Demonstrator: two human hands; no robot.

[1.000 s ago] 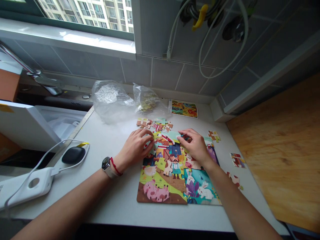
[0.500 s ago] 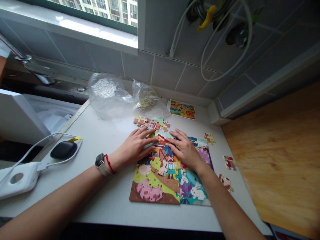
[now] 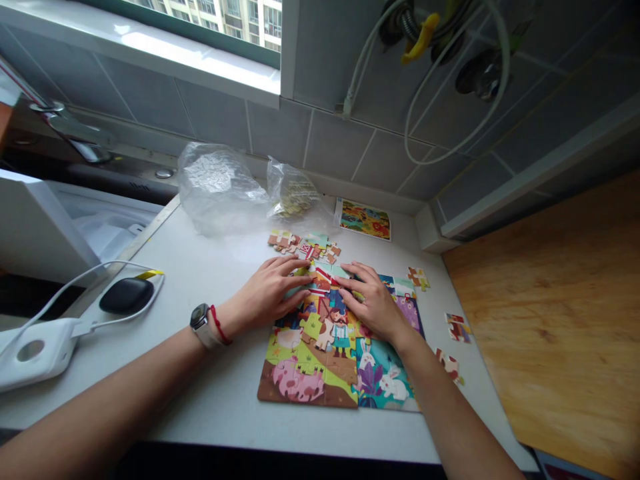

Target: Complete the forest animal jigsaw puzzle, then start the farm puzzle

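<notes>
A farm jigsaw puzzle (image 3: 300, 380) lies partly joined on the white counter, showing a pink pig, a cow and a figure in overalls. Against its right side lies a teal jigsaw section (image 3: 380, 373) with white rabbits. My left hand (image 3: 273, 290) rests flat over the puzzle's upper left, fingers stretched toward the red barn piece (image 3: 321, 279). From the other side, my right hand (image 3: 373, 300) lies with fingers spread over the upper right, fingertips at the barn's edge. Both hands partly cover the pieces below. Loose puzzle pieces (image 3: 285, 241) sit just beyond the fingertips.
Clear plastic bags (image 3: 220, 190) lie at the back, one holding pieces. A picture card (image 3: 364, 219) is near the wall. More loose pieces (image 3: 457, 328) lie along the right edge beside a wooden board (image 3: 560, 300). At left are a black case (image 3: 127, 296) and a white charger (image 3: 40, 353).
Both hands keep nearly the same place on the puzzle, with only slight finger shifts. The whole view has moved a little.
</notes>
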